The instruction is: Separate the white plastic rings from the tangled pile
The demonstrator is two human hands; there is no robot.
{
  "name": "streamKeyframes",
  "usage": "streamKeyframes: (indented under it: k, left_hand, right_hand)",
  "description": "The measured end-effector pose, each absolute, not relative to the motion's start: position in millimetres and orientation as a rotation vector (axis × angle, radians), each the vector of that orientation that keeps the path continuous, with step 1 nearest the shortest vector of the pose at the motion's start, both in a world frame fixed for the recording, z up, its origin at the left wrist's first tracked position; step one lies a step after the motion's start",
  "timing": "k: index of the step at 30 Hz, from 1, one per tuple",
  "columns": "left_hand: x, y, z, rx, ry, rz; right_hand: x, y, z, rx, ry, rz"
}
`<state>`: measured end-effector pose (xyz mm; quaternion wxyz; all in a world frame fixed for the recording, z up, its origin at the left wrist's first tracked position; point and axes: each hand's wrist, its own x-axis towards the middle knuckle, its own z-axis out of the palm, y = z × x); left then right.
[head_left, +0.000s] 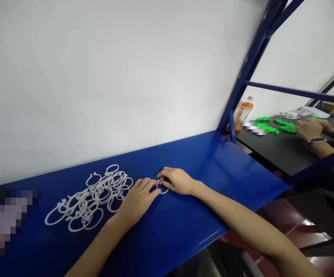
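Both hands meet over a white ring (pixel 164 192) lying at the blue tabletop. My right hand (pixel 176 180) pinches its far side, where the two ends or a clasp seem to be; the fingers cover most of that spot. From the left, my left hand (pixel 139 197) has its fingertips closed on the same part of the ring. Just left of my left hand lies a heap of white rings (pixel 93 198), overlapping one another, with small knobs at their ends.
The blue table (pixel 198 215) runs along a white wall, with a blue metal frame (pixel 244 73) at its right end. Beyond, a co-worker's hands (pixel 311 129) are over a black table with green pieces (pixel 286 127) and an orange drink bottle (pixel 243 114). A blurred-out item lies far left.
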<state>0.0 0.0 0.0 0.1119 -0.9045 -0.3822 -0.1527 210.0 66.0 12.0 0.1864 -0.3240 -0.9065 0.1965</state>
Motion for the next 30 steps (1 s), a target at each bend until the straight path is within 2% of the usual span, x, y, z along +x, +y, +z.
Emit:
streamKeyframes:
  k: [4, 9, 13, 19, 30]
  left_hand:
    - [-3.4, -0.3, 1.7, -2.662, -1.189, -0.560]
    - [-2.7, 0.2, 2.3, -2.499, -1.619, -1.011]
    - [0.6, -2.6, 6.3, -2.636, -1.839, -1.181]
    - [-3.1, -4.0, 10.4, -2.392, -2.114, -1.450]
    - [-0.9, -4.4, 6.5, -2.463, -2.081, -1.536]
  right_hand:
    - [208.6, 68.3, 9.3, -0.860, -2.454, 0.582]
    - [207.5, 58.2, 19.8, -0.717, -2.368, 0.608]
    - [206.2, 46.8, 26.0, -0.646, -2.352, 0.611]
    - [205.7, 51.2, 22.3, -0.853, -2.220, 0.673]
    - [204.6, 49.5, 23.2, -0.753, -2.366, 0.626]
